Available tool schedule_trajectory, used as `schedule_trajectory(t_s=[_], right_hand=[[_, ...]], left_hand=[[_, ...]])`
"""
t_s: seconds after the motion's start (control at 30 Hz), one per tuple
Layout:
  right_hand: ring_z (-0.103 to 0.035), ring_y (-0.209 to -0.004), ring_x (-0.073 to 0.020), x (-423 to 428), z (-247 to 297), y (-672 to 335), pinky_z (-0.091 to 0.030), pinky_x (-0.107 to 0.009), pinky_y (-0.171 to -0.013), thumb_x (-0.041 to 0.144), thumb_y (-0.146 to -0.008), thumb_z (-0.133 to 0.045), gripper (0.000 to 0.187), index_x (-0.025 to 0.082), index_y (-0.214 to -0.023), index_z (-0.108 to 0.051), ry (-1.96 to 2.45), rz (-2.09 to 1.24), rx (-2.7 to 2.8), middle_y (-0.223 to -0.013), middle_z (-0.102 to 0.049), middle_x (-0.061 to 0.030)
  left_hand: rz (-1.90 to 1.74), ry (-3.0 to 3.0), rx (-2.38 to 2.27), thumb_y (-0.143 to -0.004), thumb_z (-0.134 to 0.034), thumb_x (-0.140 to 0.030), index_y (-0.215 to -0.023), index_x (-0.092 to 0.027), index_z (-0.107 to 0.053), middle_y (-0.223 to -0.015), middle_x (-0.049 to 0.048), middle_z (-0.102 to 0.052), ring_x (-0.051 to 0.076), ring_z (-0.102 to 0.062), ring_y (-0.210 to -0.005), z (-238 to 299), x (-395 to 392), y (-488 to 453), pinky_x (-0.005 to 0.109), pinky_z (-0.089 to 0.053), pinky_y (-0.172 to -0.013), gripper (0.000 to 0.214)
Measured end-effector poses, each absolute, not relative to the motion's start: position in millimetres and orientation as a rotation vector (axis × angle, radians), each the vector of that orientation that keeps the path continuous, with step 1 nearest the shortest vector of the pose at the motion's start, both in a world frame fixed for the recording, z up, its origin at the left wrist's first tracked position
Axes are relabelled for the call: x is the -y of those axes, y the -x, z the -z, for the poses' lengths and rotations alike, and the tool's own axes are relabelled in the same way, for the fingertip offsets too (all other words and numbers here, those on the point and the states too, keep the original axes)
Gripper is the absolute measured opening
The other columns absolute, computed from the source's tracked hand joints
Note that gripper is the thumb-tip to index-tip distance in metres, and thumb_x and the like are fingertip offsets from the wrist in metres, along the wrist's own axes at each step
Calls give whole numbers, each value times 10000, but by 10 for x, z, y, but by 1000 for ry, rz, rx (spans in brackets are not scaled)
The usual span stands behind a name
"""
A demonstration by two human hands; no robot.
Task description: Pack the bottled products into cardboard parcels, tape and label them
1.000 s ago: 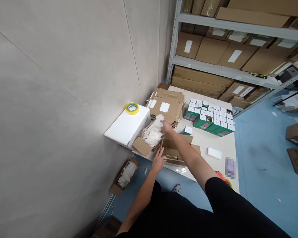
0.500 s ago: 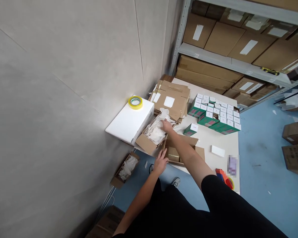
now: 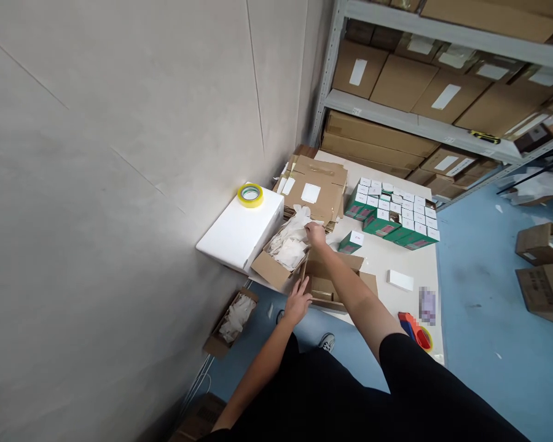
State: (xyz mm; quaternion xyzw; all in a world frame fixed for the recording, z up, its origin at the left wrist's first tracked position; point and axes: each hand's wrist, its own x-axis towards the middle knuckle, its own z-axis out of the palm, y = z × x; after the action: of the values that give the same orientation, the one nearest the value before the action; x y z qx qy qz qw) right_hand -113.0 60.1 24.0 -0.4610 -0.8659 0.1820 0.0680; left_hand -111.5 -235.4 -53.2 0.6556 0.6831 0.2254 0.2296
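White packing wrap (image 3: 289, 245), crumpled and bulging from an open cardboard box (image 3: 270, 270) on the counter (image 3: 399, 264), looks light, soft and slippery; it would likely crush easily, so a pinch on a loose fold near the top seems the surest hold. The right hand (image 3: 316, 233) rests on the top of the wrap, its curled fingers (image 3: 309, 228) partly closed and touching it, though whether they have gripped it cannot be told. The left hand (image 3: 298, 301) stays open, fingers spread beside the near edge of a second open carton (image 3: 325, 285), apparently holding nothing. Green-and-white product boxes (image 3: 378, 224) stand massed beyond, with flattened cardboard (image 3: 311, 193) behind the wrap and yellow tape (image 3: 250, 195) on a white foam block (image 3: 235, 233).
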Motion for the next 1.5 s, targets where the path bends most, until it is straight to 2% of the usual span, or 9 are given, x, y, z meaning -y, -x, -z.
schedule_trajectory(t_s=[0.13,0.37,0.53,0.7,0.97,1.07,1.2,1.33,1.5], right_hand=[[-701,-1097,-222,-541,-337,991,-497,-288,-966,135,-990,-482,329,197,-1080,-793,1342,-536,2514,-1190,-778,-100],[-708,-1076,-232,-390,-544,585,-529,-314,-976,145,-974,-469,326,195,-1044,-784,1216,-580,2345,-1116,-782,-109],[-713,-1090,-242,-281,-689,-40,-556,-359,-998,172,-982,-453,340,224,-1068,-778,1141,-615,2172,-1094,-783,-101],[-728,-1052,-238,-153,-787,-680,-570,-364,-992,177,-985,-464,306,215,-988,-768,1145,-603,2032,-1058,-786,-110],[-740,-1039,-252,412,-496,-1862,-601,-425,-983,233,-1001,-515,257,242,-1035,-770,1078,-583,1833,-1048,-788,-97],[-742,-1088,-272,630,-293,-2340,-603,-437,-1003,243,-945,-614,244,245,-1126,-778,1235,-717,2025,-1250,-760,-105],[-693,-1243,-336,781,-141,-2827,-586,-478,-1050,329,-850,-767,497,266,-1340,-718,1473,-815,2173,-1625,-504,-98],[-555,-1430,-333,782,-121,-3110,-476,-492,-1190,336,-903,-692,529,227,-1420,-676,1509,-762,2055,-1616,-511,-123],[-477,-1488,-317,678,-132,-3242,-374,-510,-1265,322,-911,-650,552,207,-1451,-654,1436,-783,1916,-1583,-544,-136]], left_hand=[[-614,-1812,-1906,-926,-654,-140,-940,-235,-753,-1763,-15,-254,321,-291,-1599,494,2349,1057,568,-421,-1236,139],[-646,-1837,-1937,-922,-671,-151,-983,-236,-784,-1752,21,-285,338,-329,-1579,424,2345,948,586,-414,-1232,153],[-663,-1850,-1967,-945,-639,-160,-972,-214,-792,-1741,28,-316,336,-343,-1572,391,2281,765,536,-424,-1240,164],[-722,-1878,-1980,-949,-645,-201,-1003,-219,-796,-1732,33,-337,327,-386,-1546,416,2176,491,509,-445,-1233,162],[-841,-1929,-1930,-944,-650,-205,-974,-223,-796,-1721,44,-357,355,-394,-1538,431,1974,-2,556,-465,-1205,150],[-858,-1925,-1888,-948,-650,-206,-974,-226,-798,-1725,51,-346,350,-393,-1544,423,1899,-194,557,-457,-1212,152],[-831,-1922,-1801,-951,-649,-211,-979,-215,-801,-1740,63,-311,328,-389,-1557,467,1744,-444,535,-416,-1246,155],[-753,-1901,-1749,-927,-657,-182,-968,-204,-804,-1746,55,-298,312,-378,-1569,545,1499,-679,497,-393,-1268,155],[-606,-1837,-1859,-870,-709,-161,-982,-210,-802,-1760,40,-263,369,-313,-1592,597,1260,-882,537,-388,-1262,154]])
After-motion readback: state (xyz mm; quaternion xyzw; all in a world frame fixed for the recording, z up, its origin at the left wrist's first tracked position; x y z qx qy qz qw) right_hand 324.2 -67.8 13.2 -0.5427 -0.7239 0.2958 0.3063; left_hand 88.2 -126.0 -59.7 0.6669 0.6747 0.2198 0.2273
